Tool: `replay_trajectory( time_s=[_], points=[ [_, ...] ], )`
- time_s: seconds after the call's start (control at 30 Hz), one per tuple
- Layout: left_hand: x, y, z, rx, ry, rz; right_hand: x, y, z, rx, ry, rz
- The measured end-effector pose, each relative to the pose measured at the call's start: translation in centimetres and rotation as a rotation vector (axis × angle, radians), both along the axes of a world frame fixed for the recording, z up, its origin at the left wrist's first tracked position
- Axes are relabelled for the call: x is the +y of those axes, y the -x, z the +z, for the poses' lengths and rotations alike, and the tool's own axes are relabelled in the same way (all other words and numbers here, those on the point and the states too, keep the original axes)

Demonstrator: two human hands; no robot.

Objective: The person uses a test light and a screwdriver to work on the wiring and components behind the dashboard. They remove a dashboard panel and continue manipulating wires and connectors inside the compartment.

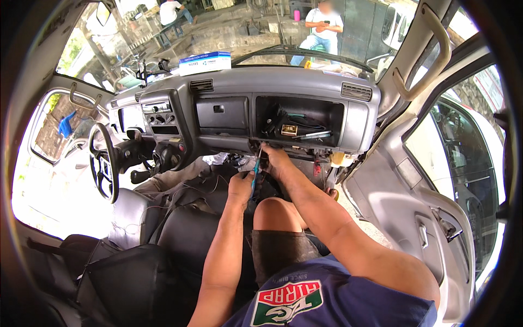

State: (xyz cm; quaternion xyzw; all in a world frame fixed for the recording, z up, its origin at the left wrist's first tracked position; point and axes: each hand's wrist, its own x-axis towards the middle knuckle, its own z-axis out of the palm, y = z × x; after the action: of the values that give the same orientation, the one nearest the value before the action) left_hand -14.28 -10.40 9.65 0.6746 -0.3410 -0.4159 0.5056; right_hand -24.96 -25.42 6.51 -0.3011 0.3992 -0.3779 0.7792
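Note:
My left hand [240, 188] is closed around a slim tool with a teal-blue handle, which looks like a screwdriver [256, 166]. Its thin end points up at the lower edge of the grey dashboard [223, 143], under the open compartment [335, 117]. Right beside that end is my right hand [275, 159], fingers curled against the dashboard's underside. What those fingers hold, if anything, is too small and partly hidden. Dark parts show in the gap below the dashboard, around both hands.
Inside the open compartment lie a small box [289, 130], a silver pen-like tool [318, 134] and dark items. A steering wheel [102, 163] and gear lever [140, 176] are at left. Loose wires [174, 192] cross the black seats. The right door [392, 201] stands open; two people sit outside.

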Motion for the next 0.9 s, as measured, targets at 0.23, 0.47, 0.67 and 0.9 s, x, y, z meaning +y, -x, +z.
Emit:
replay_trajectory(
  time_s=[0.23,0.47,0.67,0.9],
  points=[
    [0.9,0.5,-0.2,0.263,0.025,0.004,-1.8,-2.0,-0.6,-0.209,-0.215,-0.117],
    [1.2,0.1,-1.0,-0.146,-0.08,0.012,-1.9,-2.6,-0.3,-0.112,-0.257,-0.101],
    [5.7,-0.7,2.1,0.083,-0.089,-0.026,2.8,-0.8,3.8,0.365,0.328,-0.185],
    [7.7,2.6,6.5,0.045,0.029,-0.179,0.9,10.0,9.9,0.877,1.005,-0.554]
  ],
)
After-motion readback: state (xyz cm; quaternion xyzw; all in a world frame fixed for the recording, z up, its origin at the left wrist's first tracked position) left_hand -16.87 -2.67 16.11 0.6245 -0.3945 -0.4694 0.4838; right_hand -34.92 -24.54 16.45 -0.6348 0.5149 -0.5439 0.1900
